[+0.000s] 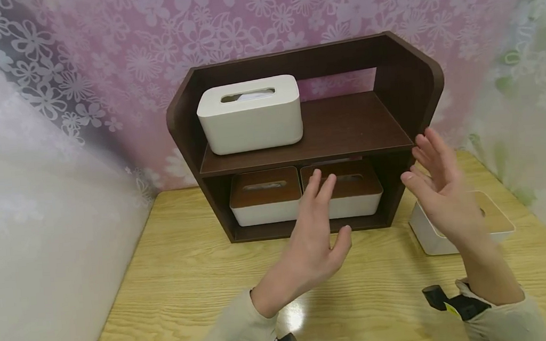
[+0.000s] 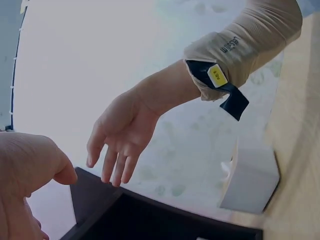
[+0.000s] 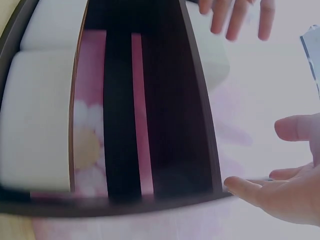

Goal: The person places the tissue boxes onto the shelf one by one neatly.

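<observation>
My left hand (image 1: 312, 237) is raised in front of the dark brown two-tier shelf (image 1: 346, 124), fingers extended and holding nothing. To its right, my right hand (image 1: 443, 194) hangs in the air with fingers loosely bent and palm turned inward, also holding nothing. It partly hides a white tissue box with a wooden lid (image 1: 439, 243) on the table. A plain white tissue box (image 1: 252, 121) sits on the upper tier at the left. Two wood-lidded tissue boxes, one left (image 1: 268, 211) and one right (image 1: 357, 205), stand side by side on the lower tier.
The shelf stands on a light wood-grain table (image 1: 176, 285). Behind it hangs a pink flowered cloth (image 1: 261, 21). Pale cloth walls rise along the table's left and right sides. Dark straps with small devices (image 1: 462, 305) are on both wrists.
</observation>
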`<state>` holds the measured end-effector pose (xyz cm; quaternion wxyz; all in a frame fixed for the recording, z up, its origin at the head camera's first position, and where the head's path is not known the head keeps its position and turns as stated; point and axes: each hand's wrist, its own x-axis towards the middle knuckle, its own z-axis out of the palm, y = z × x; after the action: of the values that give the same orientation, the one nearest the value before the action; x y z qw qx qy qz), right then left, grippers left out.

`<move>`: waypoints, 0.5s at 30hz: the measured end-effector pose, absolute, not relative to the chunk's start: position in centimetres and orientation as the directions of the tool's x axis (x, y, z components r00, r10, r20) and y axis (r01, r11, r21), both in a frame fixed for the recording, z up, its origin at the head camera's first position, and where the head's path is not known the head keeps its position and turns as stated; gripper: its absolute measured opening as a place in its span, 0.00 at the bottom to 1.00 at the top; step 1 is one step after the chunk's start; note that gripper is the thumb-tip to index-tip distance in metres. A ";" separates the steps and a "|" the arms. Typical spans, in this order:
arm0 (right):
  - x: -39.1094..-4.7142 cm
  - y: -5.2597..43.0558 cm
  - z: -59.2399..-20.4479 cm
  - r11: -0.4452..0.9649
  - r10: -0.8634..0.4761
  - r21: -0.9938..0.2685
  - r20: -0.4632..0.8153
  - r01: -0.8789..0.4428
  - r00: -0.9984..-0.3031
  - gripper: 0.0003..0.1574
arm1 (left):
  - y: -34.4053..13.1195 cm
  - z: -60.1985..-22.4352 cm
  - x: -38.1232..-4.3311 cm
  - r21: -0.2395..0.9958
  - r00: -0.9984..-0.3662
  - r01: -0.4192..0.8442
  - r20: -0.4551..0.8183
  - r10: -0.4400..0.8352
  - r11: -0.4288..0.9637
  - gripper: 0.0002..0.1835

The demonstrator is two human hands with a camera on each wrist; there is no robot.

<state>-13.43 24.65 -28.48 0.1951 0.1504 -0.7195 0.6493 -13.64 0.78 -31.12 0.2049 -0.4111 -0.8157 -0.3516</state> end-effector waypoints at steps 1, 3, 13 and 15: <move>-13.4 25.2 -28.7 0.080 0.063 -0.877 0.479 -0.474 -0.876 0.46 | 1.0 -31.3 -13.6 0.419 -0.585 0.811 0.611 0.534 0.410 0.42; -13.3 26.3 -29.0 0.038 0.115 -0.879 0.477 -0.476 -0.871 0.45 | 1.4 -31.6 -13.5 0.439 -0.594 0.805 0.592 0.545 0.400 0.42; -13.4 31.6 -31.4 0.329 0.388 -0.910 0.372 -0.251 -0.843 0.42 | 4.5 -33.0 -13.4 0.578 -0.638 0.742 0.454 0.621 0.340 0.40; -13.5 32.7 -32.1 0.408 0.436 -0.900 0.337 -0.150 -0.834 0.41 | 5.2 -33.6 -13.3 0.600 -0.644 0.728 0.434 0.629 0.331 0.39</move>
<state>-13.46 32.68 -32.10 0.2733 -0.0901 -0.7933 0.5365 -13.26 5.24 -33.58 0.0615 -0.4171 -0.8135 -0.4006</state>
